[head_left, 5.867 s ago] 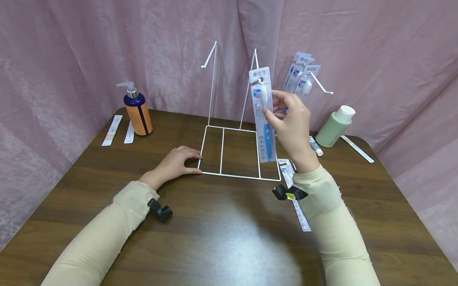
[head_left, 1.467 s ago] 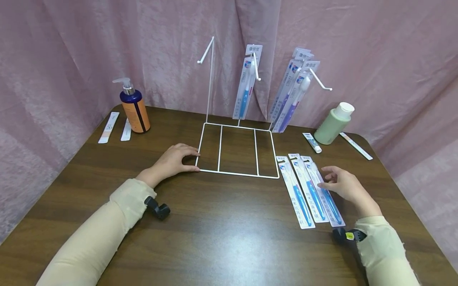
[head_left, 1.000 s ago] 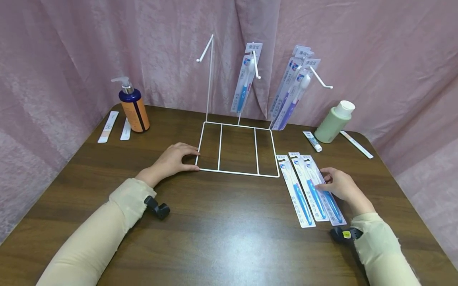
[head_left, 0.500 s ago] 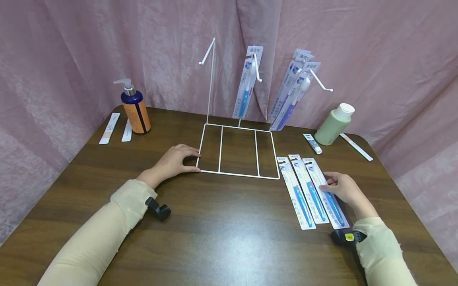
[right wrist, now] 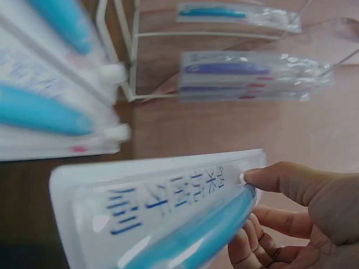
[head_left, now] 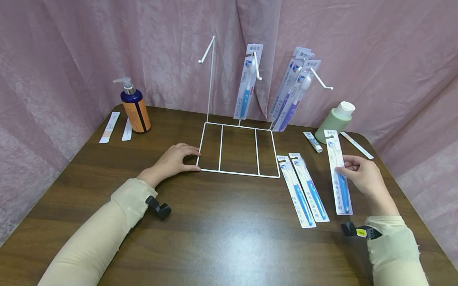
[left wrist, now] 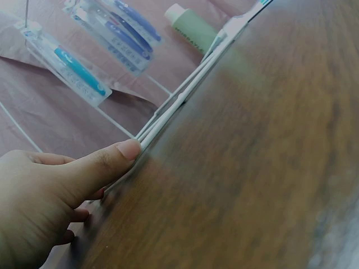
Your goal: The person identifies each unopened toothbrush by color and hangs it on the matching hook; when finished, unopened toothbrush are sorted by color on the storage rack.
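My right hand (head_left: 363,174) pinches a blue toothbrush in its blister pack (head_left: 338,174), raised off the table at the right; the right wrist view shows the thumb on the pack's front. Two more packaged blue toothbrushes (head_left: 296,192) (head_left: 309,188) lie side by side on the table. With thumb and fingers, my left hand (head_left: 175,161) holds the left front corner of a white wire rack (head_left: 239,173). A packaged blue toothbrush (head_left: 247,85) hangs on the rack's middle hook, and several packaged purple ones (head_left: 291,95) on its right hook. The left hook (head_left: 206,49) carries nothing.
An orange pump bottle (head_left: 136,111) and two flat white packets (head_left: 109,127) (head_left: 127,130) stand at the back left. At the back right are a green bottle (head_left: 343,115), a small tube (head_left: 313,142) and a long thin packet (head_left: 357,145). A pink curtain (head_left: 161,59) hangs behind the table.
Earlier, a blue toothbrush pack was hung on the middle hook. Since then my right hand has picked up the rightmost pack from the table and moved it up and right. My left hand stays put.
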`<state>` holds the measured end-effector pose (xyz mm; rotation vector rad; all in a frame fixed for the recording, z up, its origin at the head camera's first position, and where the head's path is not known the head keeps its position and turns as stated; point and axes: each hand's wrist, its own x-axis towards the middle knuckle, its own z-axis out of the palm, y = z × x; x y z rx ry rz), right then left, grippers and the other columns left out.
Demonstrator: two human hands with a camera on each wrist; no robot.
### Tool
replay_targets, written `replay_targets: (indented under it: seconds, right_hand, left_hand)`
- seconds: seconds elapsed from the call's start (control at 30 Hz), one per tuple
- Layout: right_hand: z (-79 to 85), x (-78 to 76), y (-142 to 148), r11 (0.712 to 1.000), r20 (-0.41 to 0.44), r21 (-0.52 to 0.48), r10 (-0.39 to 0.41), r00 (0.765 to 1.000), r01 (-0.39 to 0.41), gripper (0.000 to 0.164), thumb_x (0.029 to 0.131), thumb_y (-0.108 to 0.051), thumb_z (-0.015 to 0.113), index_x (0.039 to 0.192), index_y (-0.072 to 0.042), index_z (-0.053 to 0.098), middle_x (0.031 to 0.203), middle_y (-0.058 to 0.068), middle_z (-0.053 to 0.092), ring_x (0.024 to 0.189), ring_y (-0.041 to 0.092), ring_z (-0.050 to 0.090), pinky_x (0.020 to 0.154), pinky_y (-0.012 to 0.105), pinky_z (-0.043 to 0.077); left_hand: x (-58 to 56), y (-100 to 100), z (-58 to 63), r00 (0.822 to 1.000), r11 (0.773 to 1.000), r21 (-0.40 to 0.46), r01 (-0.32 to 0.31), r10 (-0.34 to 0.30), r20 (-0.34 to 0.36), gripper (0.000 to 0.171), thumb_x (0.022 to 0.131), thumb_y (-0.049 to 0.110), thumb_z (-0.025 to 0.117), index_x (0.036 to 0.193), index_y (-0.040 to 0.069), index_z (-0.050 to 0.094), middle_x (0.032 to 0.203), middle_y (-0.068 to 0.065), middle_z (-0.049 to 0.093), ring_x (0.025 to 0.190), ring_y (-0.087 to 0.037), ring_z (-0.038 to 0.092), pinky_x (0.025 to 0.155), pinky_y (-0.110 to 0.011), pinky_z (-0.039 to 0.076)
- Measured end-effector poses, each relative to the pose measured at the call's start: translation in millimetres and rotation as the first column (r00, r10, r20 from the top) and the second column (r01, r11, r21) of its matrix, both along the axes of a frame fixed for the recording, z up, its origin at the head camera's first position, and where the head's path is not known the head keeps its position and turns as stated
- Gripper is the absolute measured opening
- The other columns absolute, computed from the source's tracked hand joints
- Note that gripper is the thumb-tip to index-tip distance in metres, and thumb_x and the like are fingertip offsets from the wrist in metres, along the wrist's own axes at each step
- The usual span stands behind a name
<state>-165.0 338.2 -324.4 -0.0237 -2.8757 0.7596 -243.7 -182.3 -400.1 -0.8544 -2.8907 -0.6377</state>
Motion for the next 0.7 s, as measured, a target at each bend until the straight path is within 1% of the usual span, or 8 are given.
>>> replay_targets:
  seconds: [0.07,0.1,0.23,0.3,0.33,0.5,0.6,0.7]
  right_hand:
    - [9.2,2.1,-3,1.0,-0.043,-0.023,-0.017,0.999,0.016,0.045,0.09,-0.02,0.066,0.124,0.009,0.056,0.096,0.017,0.062,0.067,-0.007,0.045,0.054,0.013,0.041]
    - [14.0,3.2,-4,0.999,-0.066,-0.038,-0.024,0.998,0.021,0.045,0.09,-0.019,0.066,0.125,0.008,0.055,0.095,0.012,0.061,0.068,-0.009,0.045,0.055,0.011,0.041]
    - [33.1,9.1,-11,0.994,-0.169,-0.107,-0.051,0.984,0.033,0.047,0.089,-0.016,0.067,0.127,0.007,0.053,0.084,-0.019,0.055,0.069,-0.016,0.045,0.056,0.006,0.04]
    - [42.5,12.1,-17,0.988,-0.216,-0.151,-0.07,0.974,0.037,0.047,0.088,-0.015,0.068,0.127,0.006,0.054,0.08,-0.03,0.049,0.069,-0.017,0.047,0.057,0.004,0.041]
    - [46.9,13.6,-21,0.985,-0.237,-0.17,-0.081,0.968,0.04,0.047,0.088,-0.015,0.069,0.128,0.005,0.054,0.08,-0.033,0.048,0.07,-0.017,0.047,0.059,0.003,0.041]
    - [66.1,18.5,-41,0.958,-0.343,-0.285,-0.141,0.929,0.04,0.042,0.084,-0.011,0.073,0.123,-0.003,0.058,0.084,-0.026,0.054,0.074,-0.011,0.053,0.066,-0.001,0.043]
    - [75.1,21.2,-54,0.939,-0.391,-0.343,-0.152,0.908,0.009,0.041,0.082,-0.007,0.074,0.12,-0.008,0.061,0.085,-0.022,0.058,0.076,-0.007,0.056,0.068,0.0,0.045]
    - [81.1,23.9,-68,0.931,-0.431,-0.362,-0.136,0.892,-0.033,0.042,0.081,-0.004,0.074,0.121,-0.009,0.062,0.088,-0.021,0.059,0.078,-0.005,0.057,0.069,0.001,0.046]
  left_hand:
    - [0.1,0,0.3,1.0,1.0,-0.002,0.001,-0.001,0.0,0.054,0.079,0.044,0.076,0.123,0.013,0.066,0.135,-0.009,0.059,0.129,-0.032,0.048,0.109,-0.055,0.034]
    - [0.1,0,0.4,1.0,1.0,-0.002,0.001,-0.001,0.0,0.054,0.079,0.044,0.076,0.123,0.013,0.066,0.135,-0.009,0.059,0.129,-0.032,0.048,0.109,-0.055,0.034]
    - [0.2,0,1.4,1.0,1.0,-0.001,-0.001,0.001,0.003,0.055,0.079,0.044,0.076,0.123,0.013,0.066,0.135,-0.009,0.059,0.129,-0.032,0.047,0.109,-0.055,0.033]
    - [-0.3,1,1.7,1.0,1.0,0.0,-0.001,0.001,0.003,0.054,0.079,0.044,0.076,0.122,0.013,0.066,0.135,-0.009,0.059,0.129,-0.032,0.047,0.11,-0.055,0.033]
    - [-0.4,1,1.9,1.0,1.0,0.001,-0.001,0.001,0.002,0.054,0.079,0.044,0.076,0.122,0.013,0.066,0.135,-0.009,0.059,0.129,-0.032,0.047,0.11,-0.055,0.033]
    - [-0.7,1,2.3,1.0,1.0,-0.003,-0.001,0.001,-0.002,0.055,0.079,0.044,0.076,0.122,0.013,0.066,0.135,-0.009,0.059,0.129,-0.032,0.047,0.109,-0.055,0.033]
    - [-0.3,1,1.5,1.0,1.0,-0.004,-0.002,0.002,-0.005,0.055,0.079,0.045,0.076,0.122,0.013,0.066,0.135,-0.009,0.06,0.128,-0.032,0.048,0.109,-0.055,0.034]
    - [0.2,1,0.3,1.0,1.0,0.001,-0.002,0.002,-0.007,0.054,0.078,0.044,0.076,0.122,0.013,0.066,0.134,-0.009,0.06,0.128,-0.032,0.049,0.109,-0.055,0.034]
